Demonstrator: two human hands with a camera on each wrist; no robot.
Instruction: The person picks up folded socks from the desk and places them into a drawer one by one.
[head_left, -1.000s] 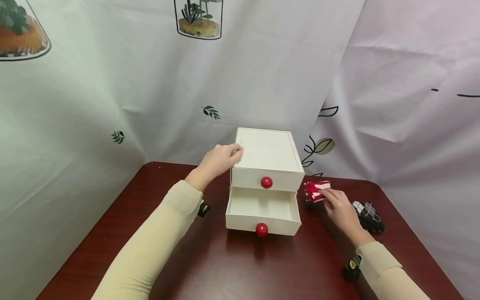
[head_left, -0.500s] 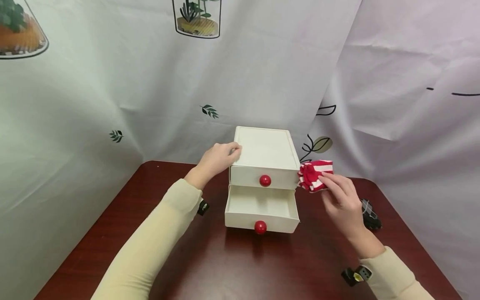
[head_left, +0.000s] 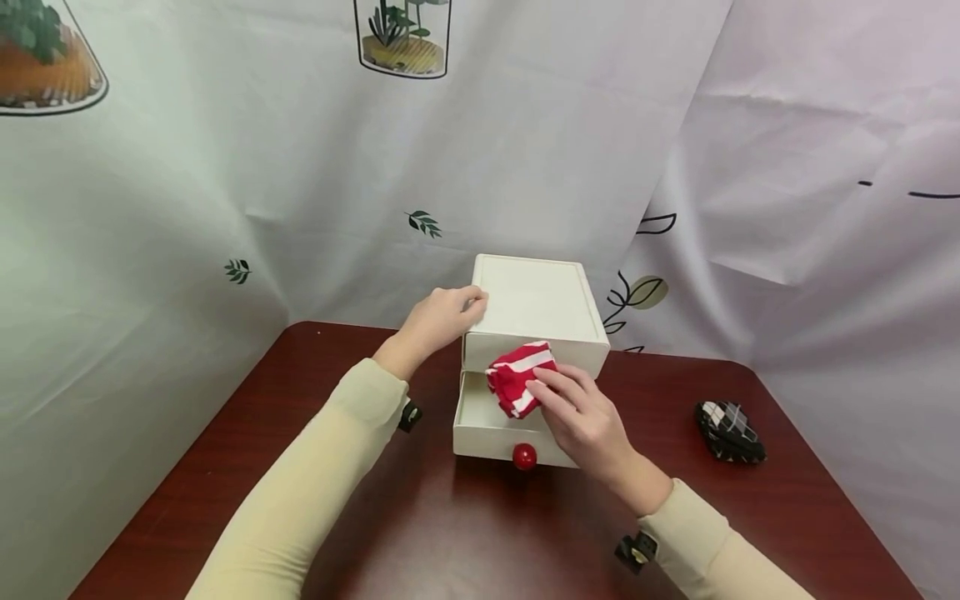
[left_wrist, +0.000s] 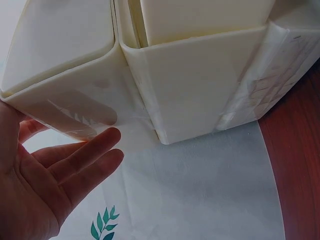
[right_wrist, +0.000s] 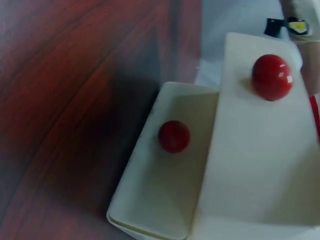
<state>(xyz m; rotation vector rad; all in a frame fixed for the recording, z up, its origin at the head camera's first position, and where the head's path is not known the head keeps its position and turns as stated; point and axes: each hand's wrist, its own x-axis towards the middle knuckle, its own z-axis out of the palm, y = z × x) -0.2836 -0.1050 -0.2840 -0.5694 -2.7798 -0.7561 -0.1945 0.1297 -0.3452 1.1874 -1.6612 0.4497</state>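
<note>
My left hand [head_left: 438, 318] rests at the upper left edge of a white drawer cabinet [head_left: 536, 296]; in the left wrist view its fingers [left_wrist: 92, 160] are stretched out along the cabinet's side. In my right hand [head_left: 588, 425] I pinch a folded red-and-white striped cloth [head_left: 517, 379]. The cloth hangs over a pulled-out drawer [head_left: 483, 443] and covers part of its inside and the front above. The drawer's red knob [head_left: 524, 457] shows below the cloth. The right wrist view shows that knob and a closed lower drawer [right_wrist: 165, 175] nearer the table.
A black-and-white checked folded cloth [head_left: 731, 432] lies on the right of the dark red table [head_left: 465, 542]. Behind the cabinet hangs a white curtain [head_left: 337, 167] with printed plants.
My right hand has lifted the striped cloth off the table beside the cabinet and carried it left, over the open drawer. My left hand has stayed at the cabinet's edge.
</note>
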